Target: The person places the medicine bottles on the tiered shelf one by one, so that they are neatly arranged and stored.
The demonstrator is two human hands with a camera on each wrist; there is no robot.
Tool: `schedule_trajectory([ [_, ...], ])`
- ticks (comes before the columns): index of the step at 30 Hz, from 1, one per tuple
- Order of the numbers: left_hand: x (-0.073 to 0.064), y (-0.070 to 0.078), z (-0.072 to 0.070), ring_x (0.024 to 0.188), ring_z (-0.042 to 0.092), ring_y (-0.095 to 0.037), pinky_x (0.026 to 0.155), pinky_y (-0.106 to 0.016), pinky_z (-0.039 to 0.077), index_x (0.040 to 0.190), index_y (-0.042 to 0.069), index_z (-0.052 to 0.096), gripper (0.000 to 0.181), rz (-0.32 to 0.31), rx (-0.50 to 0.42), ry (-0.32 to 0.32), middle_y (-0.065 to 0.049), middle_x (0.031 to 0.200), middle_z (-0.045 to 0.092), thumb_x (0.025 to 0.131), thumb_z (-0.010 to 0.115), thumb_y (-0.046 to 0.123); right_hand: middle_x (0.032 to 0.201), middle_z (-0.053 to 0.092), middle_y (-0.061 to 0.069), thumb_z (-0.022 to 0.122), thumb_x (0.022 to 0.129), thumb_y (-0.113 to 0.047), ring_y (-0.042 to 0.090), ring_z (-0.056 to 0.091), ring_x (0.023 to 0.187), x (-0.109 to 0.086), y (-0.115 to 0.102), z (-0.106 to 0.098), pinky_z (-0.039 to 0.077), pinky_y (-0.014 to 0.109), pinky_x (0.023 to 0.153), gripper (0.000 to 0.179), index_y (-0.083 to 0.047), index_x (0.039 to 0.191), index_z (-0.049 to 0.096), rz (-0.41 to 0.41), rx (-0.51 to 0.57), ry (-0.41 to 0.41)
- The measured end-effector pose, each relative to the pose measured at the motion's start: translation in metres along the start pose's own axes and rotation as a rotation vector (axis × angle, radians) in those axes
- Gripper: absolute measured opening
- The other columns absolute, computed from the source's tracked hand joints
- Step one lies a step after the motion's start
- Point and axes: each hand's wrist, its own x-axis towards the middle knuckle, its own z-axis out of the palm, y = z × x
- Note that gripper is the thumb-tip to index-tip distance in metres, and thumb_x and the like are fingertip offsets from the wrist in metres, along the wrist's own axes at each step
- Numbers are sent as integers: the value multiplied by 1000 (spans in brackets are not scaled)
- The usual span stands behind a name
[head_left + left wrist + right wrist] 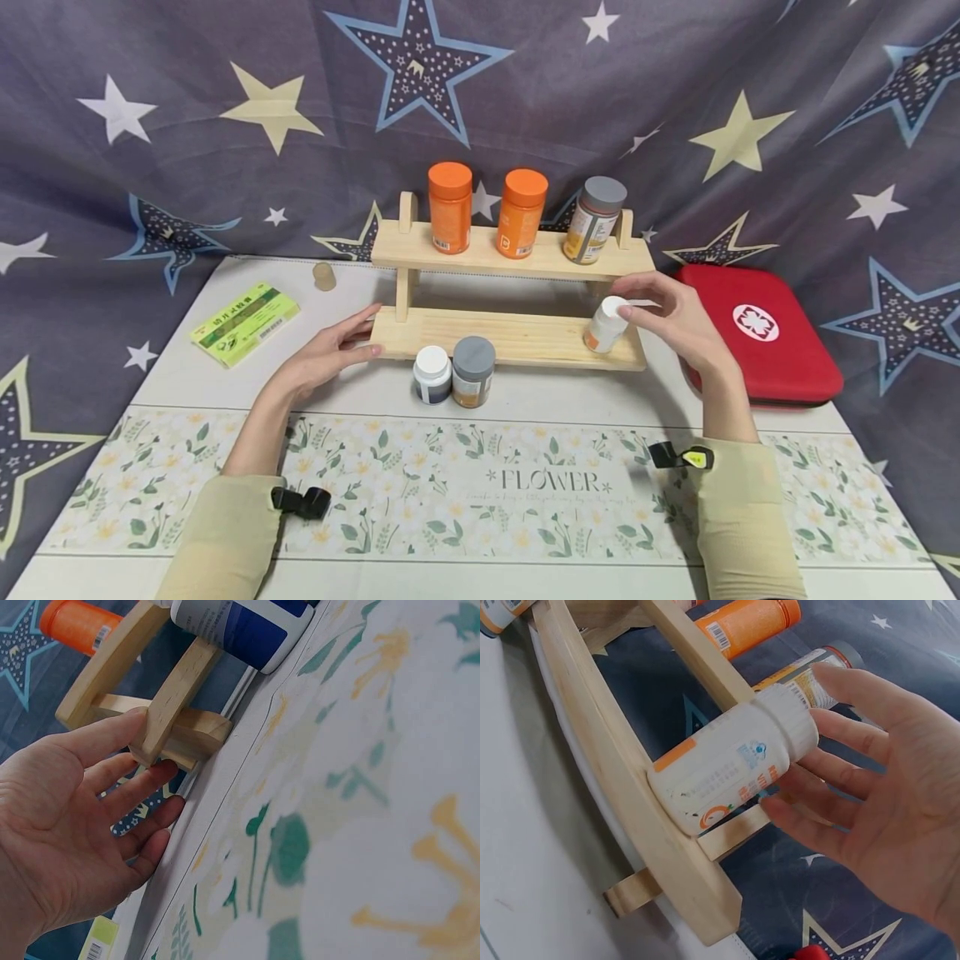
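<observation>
A two-tier wooden shelf (502, 333) stands mid-table. At the left end of its lower board, my left hand (326, 354) holds the edge, thumb at the front and fingers behind. In the left wrist view, the thumb (112, 735) touches the board end. My right hand (675, 321) grips the white cap of a small white bottle (605, 327) with an orange-marked label, upright at the lower board's right end. The right wrist view shows thumb and fingers around the cap of that bottle (720, 761), its base at the board.
Two orange bottles (450, 208) and a grey-capped bottle (595, 221) stand on the upper board. In front of the shelf are a white-capped jar (432, 375) and a grey-capped jar (472, 372). A green-yellow box (245, 323) and a small cork-coloured piece (324, 276) lie left, a red case (757, 333) right.
</observation>
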Motion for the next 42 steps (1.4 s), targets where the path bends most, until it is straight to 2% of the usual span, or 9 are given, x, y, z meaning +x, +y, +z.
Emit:
schedule_trajectory([
  [5,2,-3,-1,154,28,-45,124,-60,28,167,20,16,82,21,-6,-4,-27,166,28,102,65,27,119,69,14,72,93,0,16,67,109,-1,-7,0,55,16,94,33,7,124,64,-66,100,51],
  [10,2,-4,-2,154,28,-45,124,-60,28,167,20,16,82,21,-7,-5,-27,167,28,102,65,27,115,71,13,72,92,2,10,68,107,-2,-16,3,55,17,95,32,7,123,65,-107,152,106],
  [20,2,-4,0,155,27,-44,126,-60,25,167,20,16,82,20,17,-8,-26,167,28,102,65,29,110,75,9,71,90,7,16,72,106,-4,-39,19,56,20,96,30,9,120,66,-188,277,150],
  [28,2,-3,-1,154,28,-44,124,-60,28,167,22,15,82,19,23,-5,-26,167,28,102,65,29,111,75,5,71,90,8,12,72,104,6,-57,44,57,22,95,32,8,122,66,-258,261,71],
  [32,2,-3,-2,154,29,-45,124,-60,28,167,21,15,82,18,28,-6,-26,167,28,102,65,29,112,74,5,71,90,6,12,71,103,10,-62,58,58,23,92,34,6,124,66,-249,233,43],
  [35,2,-3,-2,154,29,-44,124,-60,29,167,21,15,82,19,26,-8,-26,167,29,102,65,29,116,74,8,72,91,3,12,71,105,12,-65,71,58,27,95,36,3,127,65,-228,205,10],
  [38,2,-3,-2,154,29,-44,124,-59,29,167,20,15,82,20,24,-9,-26,167,29,102,65,28,121,73,11,74,91,1,13,71,108,13,-66,85,57,33,100,38,0,128,66,-201,171,-39],
  [42,3,-3,-1,154,29,-44,125,-59,28,167,21,15,83,21,24,-8,-26,167,29,102,65,28,128,70,15,74,91,-1,21,70,114,14,-64,103,57,37,101,41,-1,131,64,-177,142,-130],
])
